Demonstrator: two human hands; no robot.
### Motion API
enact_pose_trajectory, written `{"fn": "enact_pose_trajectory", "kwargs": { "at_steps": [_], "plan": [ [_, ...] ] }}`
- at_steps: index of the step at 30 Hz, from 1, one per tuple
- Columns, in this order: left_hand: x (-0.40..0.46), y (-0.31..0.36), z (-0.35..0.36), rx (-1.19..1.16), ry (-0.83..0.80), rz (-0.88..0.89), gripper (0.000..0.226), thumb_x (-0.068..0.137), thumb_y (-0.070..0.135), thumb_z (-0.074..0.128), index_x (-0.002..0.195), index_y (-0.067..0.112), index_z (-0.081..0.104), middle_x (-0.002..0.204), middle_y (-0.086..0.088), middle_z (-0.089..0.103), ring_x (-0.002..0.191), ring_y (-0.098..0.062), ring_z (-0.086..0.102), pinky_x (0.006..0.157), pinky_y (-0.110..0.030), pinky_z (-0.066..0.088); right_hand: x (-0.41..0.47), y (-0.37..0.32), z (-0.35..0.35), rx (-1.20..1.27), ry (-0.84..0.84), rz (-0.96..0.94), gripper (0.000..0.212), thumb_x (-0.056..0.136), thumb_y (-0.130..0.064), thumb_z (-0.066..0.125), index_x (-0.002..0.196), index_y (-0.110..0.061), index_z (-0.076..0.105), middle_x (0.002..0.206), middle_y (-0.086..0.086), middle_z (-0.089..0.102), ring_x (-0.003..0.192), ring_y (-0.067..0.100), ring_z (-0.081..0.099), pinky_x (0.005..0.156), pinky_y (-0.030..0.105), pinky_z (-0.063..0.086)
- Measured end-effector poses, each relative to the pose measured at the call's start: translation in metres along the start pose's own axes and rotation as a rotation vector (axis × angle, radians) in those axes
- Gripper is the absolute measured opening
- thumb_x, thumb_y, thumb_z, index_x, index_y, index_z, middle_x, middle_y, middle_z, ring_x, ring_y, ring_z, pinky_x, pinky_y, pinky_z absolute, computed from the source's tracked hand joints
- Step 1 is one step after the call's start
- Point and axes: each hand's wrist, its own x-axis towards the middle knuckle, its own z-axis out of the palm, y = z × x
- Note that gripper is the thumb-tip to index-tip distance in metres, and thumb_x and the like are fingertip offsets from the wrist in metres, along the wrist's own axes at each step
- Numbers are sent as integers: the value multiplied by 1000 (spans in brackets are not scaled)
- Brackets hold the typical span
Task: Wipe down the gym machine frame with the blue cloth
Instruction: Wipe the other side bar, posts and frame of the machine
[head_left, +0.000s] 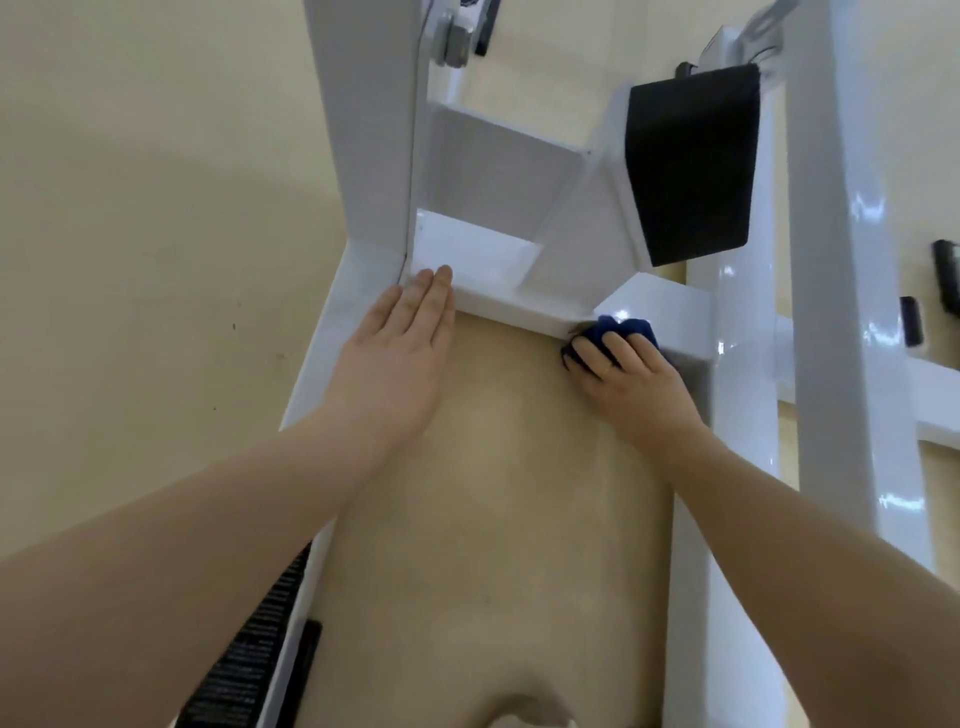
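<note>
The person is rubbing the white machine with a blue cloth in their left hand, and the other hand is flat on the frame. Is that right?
Not quite. The blue cloth is in the right hand, not the left. The head view shows that hand pressing it against the white frame, while the left hand lies flat on the frame with straight fingers.

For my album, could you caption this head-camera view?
Right hand presses a blue cloth against the white gym machine frame; left hand rests flat.

Pale cream floor (156, 208), faintly speckled; soft, seemingly indoor light.
</note>
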Motion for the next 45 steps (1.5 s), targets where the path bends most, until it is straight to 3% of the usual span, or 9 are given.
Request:
{"fn": "enact_pose_trajectory", "kwargs": {
  "at_steps": [3, 8, 17, 22, 25, 28, 32, 39, 45],
  "plan": [
    [8, 5, -6, -28, -60, 0, 58, 77, 11, 34, 130, -9, 47, 140, -24, 44, 127, -35, 48, 105, -45, 37, -26, 15, -7, 69, -37, 150, 47, 60, -3, 77, 106, -9, 68, 109, 7, 63, 90, 29, 50, 71, 38, 49],
    [32, 16, -4, -94, -305, -2, 68, 94, 19, 38, 150, 11, -1, 157, -7, -14, 146, -20, -6, 116, -33, -2, 0, 9, -21, 141, -173, 187, 42, 54, -12, 81, 96, -16, 74, 103, 4, 66, 81, 27, 61, 69, 31, 52],
    [43, 35, 6, -133, -305, -39, 70, 93, 16, 37, 149, 11, -4, 157, -7, -13, 146, -21, -5, 116, -31, -3, -50, 22, -25, 227, -494, 281, 29, 78, -13, 68, 107, -16, 69, 121, 8, 58, 109, 32, 51, 95, 40, 39],
    [42, 31, 3, -127, -346, -19, 70, 90, 18, 43, 150, 12, 6, 157, -10, -16, 146, -22, -5, 116, -33, -2, -79, -13, -41, 292, -494, 268, 25, 54, -11, 82, 77, -15, 73, 94, 7, 67, 84, 29, 60, 77, 39, 49],
    [42, 33, 5, -109, -370, 12, 70, 89, 25, 48, 149, 15, 14, 155, -13, -19, 146, -24, -7, 116, -34, -3, -57, 24, -41, 148, -408, 224, 31, 59, -21, 81, 88, -16, 72, 101, 7, 64, 88, 29, 58, 79, 36, 47],
    [42, 33, 9, -110, -360, 25, 77, 88, 29, 49, 150, 16, 6, 155, -15, -20, 145, -26, -9, 116, -35, -4, -36, 47, -30, 168, -487, 378, 40, 75, -13, 70, 115, -11, 61, 131, 14, 47, 115, 39, 43, 99, 46, 34],
    [43, 34, 8, -114, -367, 27, 82, 87, 33, 49, 150, 18, -1, 154, -17, -21, 145, -27, -8, 116, -35, -3, -73, 1, -40, 528, -333, 701, 50, 65, 3, 75, 112, -7, 62, 128, 17, 50, 108, 43, 47, 89, 49, 47],
    [43, 37, 9, -197, -406, -1, 77, 90, 22, 44, 150, 18, -4, 153, -14, -27, 144, -26, -15, 116, -33, -6, -54, 35, -23, 568, -286, 878, 39, 95, -48, 41, 133, -40, 38, 129, -5, 42, 113, 19, 47, 94, 41, 45],
    [43, 43, 13, -298, -332, -66, 72, 91, 14, 37, 149, 7, -6, 154, -14, -21, 145, -25, -10, 116, -33, -5, -94, -20, -43, 528, -288, 873, 18, 93, -45, 48, 110, -41, 54, 116, -13, 52, 104, 9, 55, 91, 43, 48]
  ]
}}
